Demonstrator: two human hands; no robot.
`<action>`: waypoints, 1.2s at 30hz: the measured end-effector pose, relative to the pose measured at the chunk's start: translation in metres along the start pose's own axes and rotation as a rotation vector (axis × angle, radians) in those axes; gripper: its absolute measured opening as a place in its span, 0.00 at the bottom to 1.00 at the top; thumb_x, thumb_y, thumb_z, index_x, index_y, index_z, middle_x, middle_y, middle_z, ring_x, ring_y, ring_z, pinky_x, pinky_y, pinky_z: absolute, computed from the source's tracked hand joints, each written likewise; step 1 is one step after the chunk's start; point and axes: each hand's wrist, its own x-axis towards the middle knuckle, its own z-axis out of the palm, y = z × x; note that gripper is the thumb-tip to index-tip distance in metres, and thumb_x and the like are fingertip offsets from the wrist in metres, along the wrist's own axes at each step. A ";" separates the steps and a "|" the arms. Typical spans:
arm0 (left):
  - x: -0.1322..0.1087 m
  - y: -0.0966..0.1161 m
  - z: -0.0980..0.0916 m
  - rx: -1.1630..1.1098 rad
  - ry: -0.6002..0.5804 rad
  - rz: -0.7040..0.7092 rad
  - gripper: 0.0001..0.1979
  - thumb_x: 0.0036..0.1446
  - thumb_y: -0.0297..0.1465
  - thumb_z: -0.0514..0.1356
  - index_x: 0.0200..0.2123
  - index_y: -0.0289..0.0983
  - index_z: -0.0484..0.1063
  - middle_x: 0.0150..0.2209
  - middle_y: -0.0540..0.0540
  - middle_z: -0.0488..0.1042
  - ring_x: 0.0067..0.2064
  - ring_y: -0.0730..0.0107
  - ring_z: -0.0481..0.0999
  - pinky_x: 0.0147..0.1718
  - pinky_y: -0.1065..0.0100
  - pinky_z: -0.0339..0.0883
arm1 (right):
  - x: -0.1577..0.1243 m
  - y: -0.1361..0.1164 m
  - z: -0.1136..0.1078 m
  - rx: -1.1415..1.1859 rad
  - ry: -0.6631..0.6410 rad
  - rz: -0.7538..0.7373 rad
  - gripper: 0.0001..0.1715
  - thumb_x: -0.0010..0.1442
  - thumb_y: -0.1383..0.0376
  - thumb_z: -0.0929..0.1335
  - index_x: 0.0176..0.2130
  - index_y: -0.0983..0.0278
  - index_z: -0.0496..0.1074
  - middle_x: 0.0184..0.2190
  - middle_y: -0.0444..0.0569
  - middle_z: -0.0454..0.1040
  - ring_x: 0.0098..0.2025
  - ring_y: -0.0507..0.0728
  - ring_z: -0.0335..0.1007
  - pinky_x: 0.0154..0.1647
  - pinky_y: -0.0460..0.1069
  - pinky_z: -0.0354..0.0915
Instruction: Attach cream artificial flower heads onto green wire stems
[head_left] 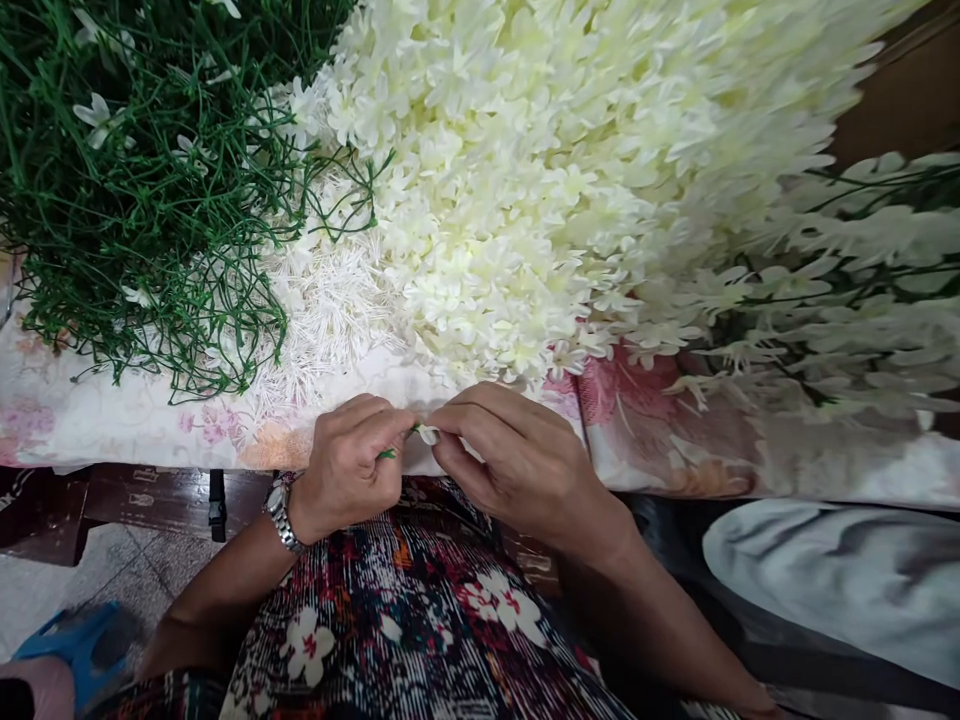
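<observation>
My left hand (358, 455), with a metal watch on its wrist, is closed on a green plastic stem (386, 454); its green ends poke out between the fingers. Fingertips of my right hand (517, 455) pinch a small white flower piece (427, 434) right beside the stem's tip. The two hands nearly meet over the table's front edge. Whether the flower piece is seated on the stem I cannot tell. Beyond my hands lies a big heap of cream-white artificial petals (510, 230). Left of it spreads a tangle of green plastic stems (150, 190).
Thin white stamen-like pieces (330, 300) lie between the heaps. Finished-looking white flower sprays (847, 290) are piled at the right. A floral tablecloth (277, 430) covers the table. Light grey cloth (832, 590) shows below right, a blue sandal (79, 645) at lower left.
</observation>
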 end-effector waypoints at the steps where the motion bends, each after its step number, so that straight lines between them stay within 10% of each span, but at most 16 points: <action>1: 0.000 -0.001 0.001 0.010 0.006 0.001 0.11 0.44 0.17 0.50 0.30 0.33 0.68 0.22 0.48 0.67 0.25 0.74 0.65 0.23 0.71 0.60 | 0.000 0.001 0.002 0.021 -0.001 0.010 0.05 0.51 0.73 0.61 0.31 0.65 0.64 0.25 0.47 0.65 0.30 0.52 0.62 0.30 0.47 0.62; 36: 0.004 -0.001 0.007 0.041 -0.006 -0.167 0.09 0.43 0.19 0.48 0.23 0.35 0.65 0.19 0.51 0.61 0.22 0.76 0.60 0.22 0.72 0.55 | 0.005 0.002 0.021 0.083 0.034 0.098 0.05 0.53 0.72 0.59 0.29 0.65 0.61 0.24 0.47 0.63 0.28 0.51 0.60 0.28 0.47 0.61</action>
